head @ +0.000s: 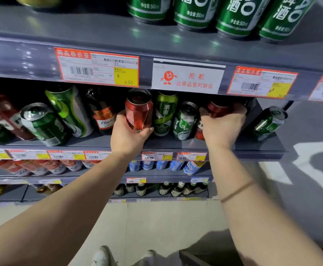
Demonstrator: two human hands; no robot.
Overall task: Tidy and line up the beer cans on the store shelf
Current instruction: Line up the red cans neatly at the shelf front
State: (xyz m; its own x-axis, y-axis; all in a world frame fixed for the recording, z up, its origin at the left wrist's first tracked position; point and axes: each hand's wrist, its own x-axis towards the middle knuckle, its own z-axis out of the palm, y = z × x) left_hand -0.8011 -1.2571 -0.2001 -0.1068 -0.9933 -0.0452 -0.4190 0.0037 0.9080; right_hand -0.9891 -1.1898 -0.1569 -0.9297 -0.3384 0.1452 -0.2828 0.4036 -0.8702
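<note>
A shop — price tags [97, 67] front shelves [176, 143] of beer cans [185, 120].

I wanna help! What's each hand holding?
Left hand: holding a red can.
Right hand: holding another red can.

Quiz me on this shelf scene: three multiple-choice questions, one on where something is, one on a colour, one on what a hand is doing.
1. Where does the white apology sign hang?
A. on the edge of the shelf above the hands
B. on the floor
C. on the bottom shelf

2. What colour is the can in the left hand?
A. blue
B. red
C. yellow

3. What is the right hand doing?
A. hanging idle
B. pointing at a price tag
C. gripping a red can

Answers: 1 A, it sits between two orange price labels on that edge. 2 B, its body is red. 3 C, the fingers curl round the can.
</note>
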